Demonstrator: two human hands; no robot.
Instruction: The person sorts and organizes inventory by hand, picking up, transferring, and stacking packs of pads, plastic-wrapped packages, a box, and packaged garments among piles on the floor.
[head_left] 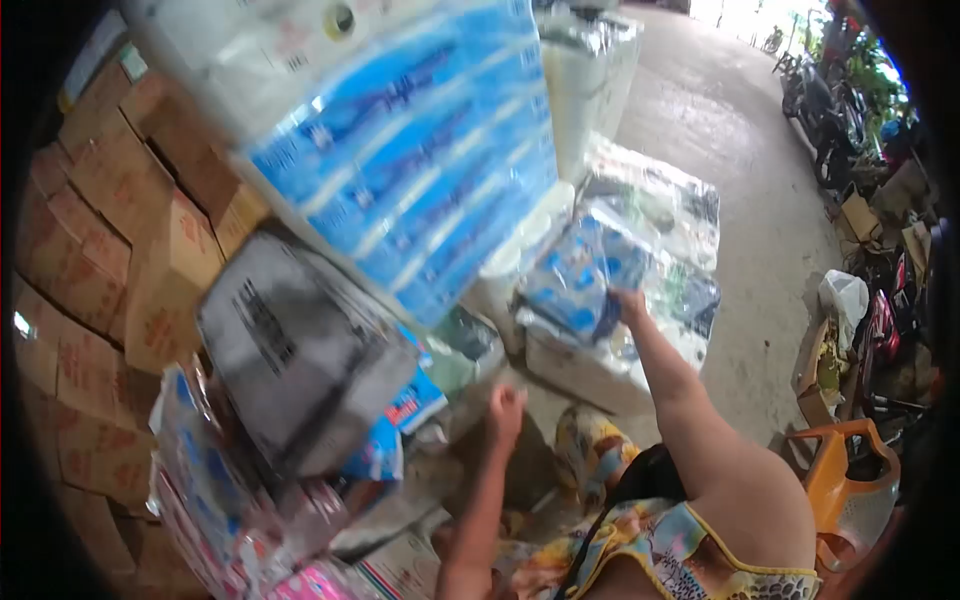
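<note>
My right hand (628, 306) reaches forward, with its fingers closed on the edge of a clear plastic pack with blue and white patterning (572, 275). The pack lies on a large plastic-wrapped bundle of white rolls (590, 365). My left hand (508, 405) is lower and nearer to me, its fingers curled; whether anything is in them I cannot make out. Beside it are a blue plastic packet (410, 402) and a greenish clear-wrapped pack (462, 342). A tall stack of blue-and-white wrapped packs (420, 150) rises in front of my hands.
Brown cartons (175, 280) are piled along the left. A large grey package (300, 345) leans before them, with loose plastic bags (210, 480) below. An orange plastic chair (850, 460) stands at right. Motorcycles (825, 115) are parked farther off beside the concrete floor (725, 130).
</note>
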